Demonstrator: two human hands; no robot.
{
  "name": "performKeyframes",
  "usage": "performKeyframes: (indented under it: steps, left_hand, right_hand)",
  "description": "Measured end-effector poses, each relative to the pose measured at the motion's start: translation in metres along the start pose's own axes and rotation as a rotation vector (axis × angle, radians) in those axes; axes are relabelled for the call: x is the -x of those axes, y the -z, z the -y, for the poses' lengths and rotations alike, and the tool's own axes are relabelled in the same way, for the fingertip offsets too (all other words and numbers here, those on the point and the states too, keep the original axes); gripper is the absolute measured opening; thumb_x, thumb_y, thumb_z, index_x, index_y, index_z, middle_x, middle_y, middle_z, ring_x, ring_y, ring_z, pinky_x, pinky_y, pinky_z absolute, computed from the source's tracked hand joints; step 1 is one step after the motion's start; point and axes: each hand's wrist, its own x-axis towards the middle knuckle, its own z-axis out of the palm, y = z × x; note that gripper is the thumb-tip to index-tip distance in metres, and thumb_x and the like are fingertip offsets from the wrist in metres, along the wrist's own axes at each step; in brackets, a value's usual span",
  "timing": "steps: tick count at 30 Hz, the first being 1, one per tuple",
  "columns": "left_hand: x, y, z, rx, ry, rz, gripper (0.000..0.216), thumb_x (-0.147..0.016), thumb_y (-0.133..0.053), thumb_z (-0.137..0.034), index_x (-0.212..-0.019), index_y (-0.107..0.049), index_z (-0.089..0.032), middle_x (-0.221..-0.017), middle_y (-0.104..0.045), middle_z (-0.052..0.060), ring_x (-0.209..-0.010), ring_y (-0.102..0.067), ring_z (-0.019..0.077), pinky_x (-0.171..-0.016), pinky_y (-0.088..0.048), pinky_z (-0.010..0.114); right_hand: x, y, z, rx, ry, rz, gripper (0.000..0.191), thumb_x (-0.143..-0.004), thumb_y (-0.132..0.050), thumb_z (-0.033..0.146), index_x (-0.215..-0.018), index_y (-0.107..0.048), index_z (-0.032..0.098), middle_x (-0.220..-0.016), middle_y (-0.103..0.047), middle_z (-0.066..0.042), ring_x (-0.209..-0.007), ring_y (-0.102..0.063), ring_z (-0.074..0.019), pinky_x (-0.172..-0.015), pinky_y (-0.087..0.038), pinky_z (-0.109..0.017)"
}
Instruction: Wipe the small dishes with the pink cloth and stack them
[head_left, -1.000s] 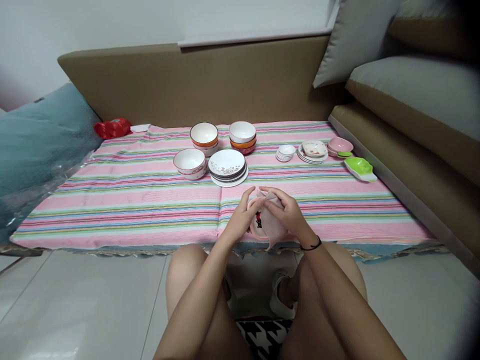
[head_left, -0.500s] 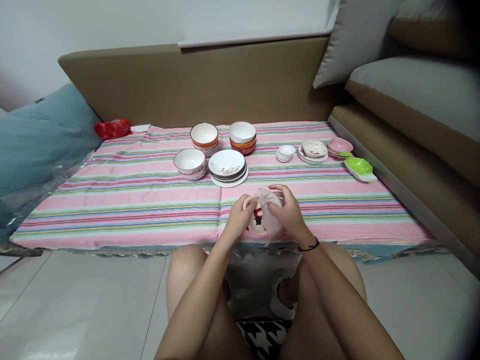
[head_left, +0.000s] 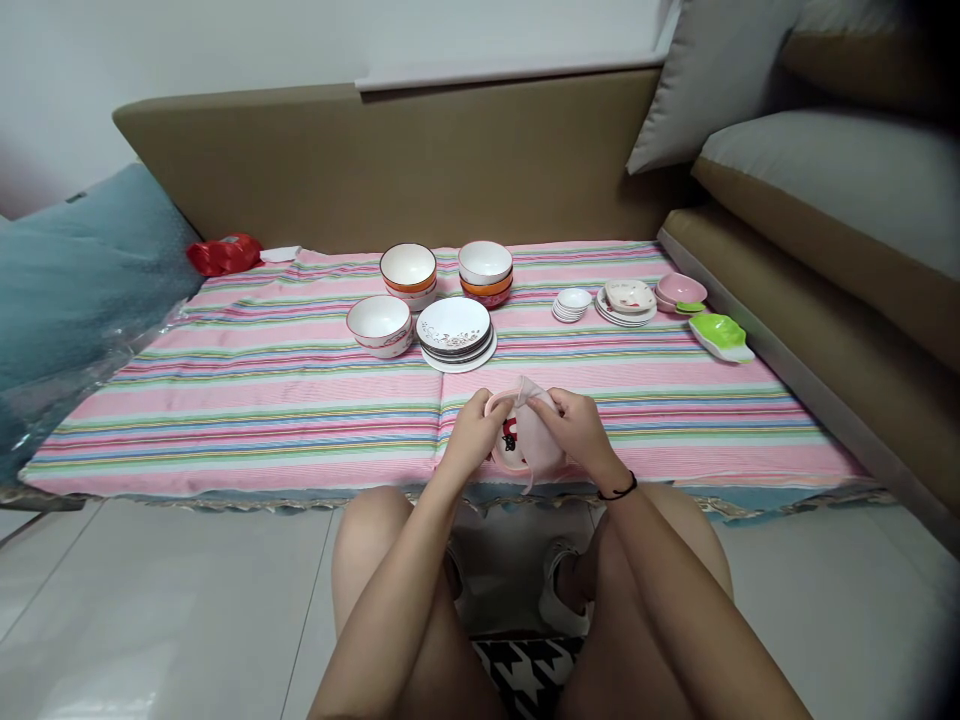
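Near the front edge of the striped cloth, my left hand [head_left: 478, 430] grips the left rim of a pink-rimmed plate [head_left: 511, 452] with a red and black cartoon picture. My right hand [head_left: 576, 425] is closed on a pale pink cloth [head_left: 541, 440], draped over the plate's right part. The cloth's top is bunched between both hands, and a corner dangles below the rim. My right fingers are partly hidden behind cloth and plate. Just beyond my hands stands a stack of plates [head_left: 453, 325], the top one white with a floral pattern.
Bowl stacks [head_left: 409, 268] [head_left: 485, 265] and a red-rimmed bowl [head_left: 379, 325] stand behind. To the right are small white dishes [head_left: 573, 302], patterned plates [head_left: 626, 302], pink bowls [head_left: 681, 292] and a green leaf-shaped dish [head_left: 721, 336]. Cushions [head_left: 832, 190] line the right side; a red bundle [head_left: 225, 255] lies far left.
My right hand has shifted its grip on the cloth, its fingers drawing in closer to the plate's upper edge. The cloth has slid slightly left over the plate. The other dishes stay put.
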Motion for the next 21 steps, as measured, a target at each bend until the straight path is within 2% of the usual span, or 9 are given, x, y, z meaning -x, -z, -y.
performKeyframes:
  steps: [5,8,12,18,21]
  left_hand:
    - [-0.002,0.002,0.003,0.059,-0.053,0.01,0.023,-0.082,-0.049,-0.036,-0.068,-0.043,-0.019,-0.065,-0.042,-0.005,-0.064,-0.042,0.0124,-0.06,-0.032,0.024]
    - [-0.001,0.002,0.004,0.071,-0.068,0.014,0.02,-0.083,-0.049,-0.037,-0.075,-0.051,-0.019,-0.072,-0.051,-0.003,-0.07,-0.048,0.0135,-0.064,-0.035,0.024]
    - [-0.001,0.002,0.001,0.116,-0.063,0.039,0.024,-0.085,-0.048,-0.041,-0.087,-0.058,-0.019,-0.082,-0.06,0.0,-0.077,-0.054,0.0151,-0.067,-0.04,0.023]
    - [-0.001,0.0,-0.003,0.239,0.024,0.053,0.035,-0.083,-0.054,-0.048,-0.101,-0.056,-0.018,-0.076,-0.06,0.0,-0.063,-0.054,0.012,-0.054,-0.042,0.021]
    - [0.002,0.0,-0.008,0.325,0.065,0.122,0.04,-0.08,-0.058,-0.05,-0.104,-0.054,-0.019,-0.076,-0.06,0.0,-0.06,-0.055,0.0117,-0.049,-0.045,0.021]
  right_hand:
    - [-0.001,-0.002,-0.005,-0.044,0.006,0.029,0.027,-0.08,-0.057,0.038,-0.063,-0.048,0.018,-0.057,-0.043,0.005,-0.055,-0.037,-0.0103,-0.051,-0.025,-0.024]
    - [0.0,-0.002,-0.006,-0.082,-0.017,0.044,0.024,-0.074,-0.064,0.04,-0.069,-0.056,0.018,-0.06,-0.05,0.004,-0.057,-0.041,-0.0112,-0.051,-0.027,-0.023]
    - [0.001,-0.002,-0.002,-0.053,-0.046,-0.024,0.029,-0.074,-0.065,0.042,-0.064,-0.055,0.017,-0.055,-0.045,0.005,-0.054,-0.04,-0.0106,-0.05,-0.026,-0.023]
    - [0.002,-0.002,0.001,-0.001,-0.037,-0.198,0.03,-0.082,-0.055,0.04,-0.062,-0.052,0.018,-0.052,-0.043,0.004,-0.052,-0.037,-0.0107,-0.051,-0.026,-0.025]
    - [0.001,-0.001,-0.001,-0.019,-0.09,-0.254,0.032,-0.082,-0.053,0.043,-0.062,-0.052,0.018,-0.051,-0.043,0.004,-0.052,-0.036,-0.0115,-0.051,-0.026,-0.025]
